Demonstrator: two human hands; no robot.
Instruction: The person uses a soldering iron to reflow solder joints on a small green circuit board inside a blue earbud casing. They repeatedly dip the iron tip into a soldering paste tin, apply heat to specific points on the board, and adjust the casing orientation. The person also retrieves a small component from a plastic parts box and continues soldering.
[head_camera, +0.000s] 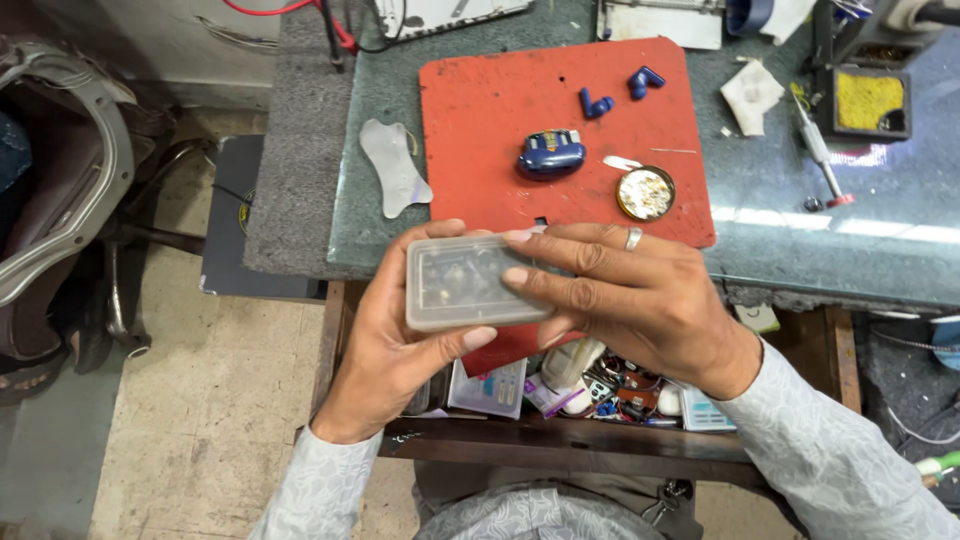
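A small clear plastic box (465, 283) was held between both hands above an open drawer (560, 400), just in front of the edge of the surface (800, 230). Its long axis ran left to right. The left hand (395, 340) cupped it from below and the left end, thumb curled along the near edge. The right hand (630, 295) closed over the right end, fingers (545, 285) lying flat across the lid. Beyond it, on a red mat (480, 110), lay a blue earbud case (551, 154), well apart from either hand.
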